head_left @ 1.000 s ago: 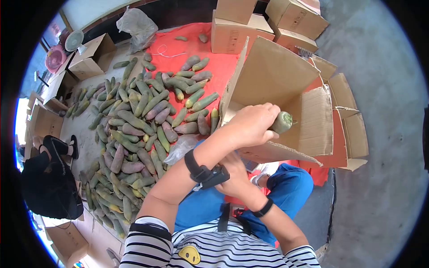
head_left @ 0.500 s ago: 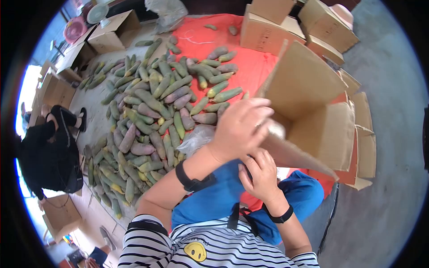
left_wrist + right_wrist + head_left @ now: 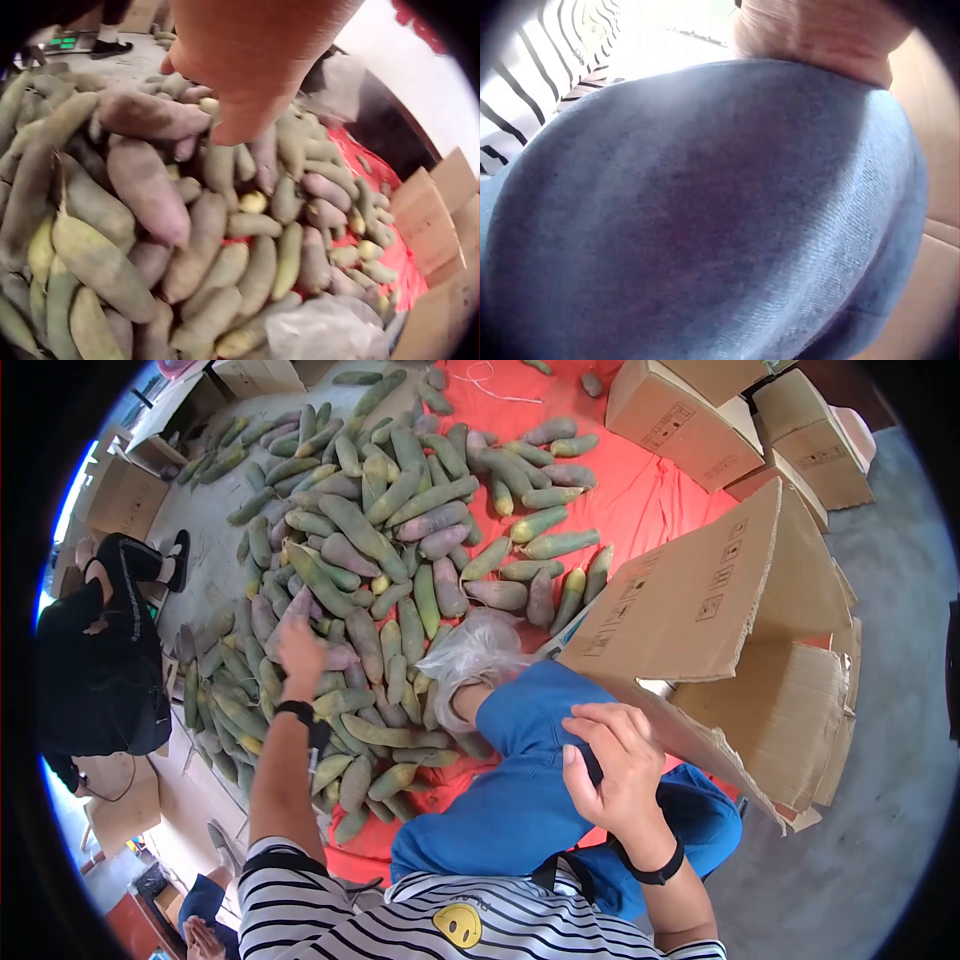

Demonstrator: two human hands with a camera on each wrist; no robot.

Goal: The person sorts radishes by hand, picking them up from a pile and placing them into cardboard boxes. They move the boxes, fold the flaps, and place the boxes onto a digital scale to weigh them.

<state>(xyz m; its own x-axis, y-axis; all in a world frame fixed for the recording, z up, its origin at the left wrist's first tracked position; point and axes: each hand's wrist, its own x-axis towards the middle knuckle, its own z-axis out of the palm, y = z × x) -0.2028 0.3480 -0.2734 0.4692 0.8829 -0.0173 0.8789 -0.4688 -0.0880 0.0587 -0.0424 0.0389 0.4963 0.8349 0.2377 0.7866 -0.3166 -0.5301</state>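
My left hand [image 3: 300, 650] reaches down onto a big heap of green and purplish radishes [image 3: 360, 530]. It is blurred in the head view, right at a purplish radish [image 3: 288, 618]. In the left wrist view my thumb and fingers [image 3: 225, 124] are apart at the end of a purplish radish [image 3: 150, 116]; part of the hand is cut off by the frame. My right hand [image 3: 620, 770] hovers by the blue trouser knee, fingers loosely bent and holding nothing. Blue cloth [image 3: 705, 202] fills most of the right wrist view.
A large cardboard box [image 3: 680, 590] tilts beside my right hand, its mouth facing right. More boxes [image 3: 680, 420] stand behind on the red sheet [image 3: 640, 510]. A clear plastic bag [image 3: 480, 645] lies by my foot. Another person in black [image 3: 100, 660] is at the left.
My left hand held a green radish at the box mouth, then came back without a visible radish and swung left onto the heap. My right hand moved right to the knee. The view turned left.
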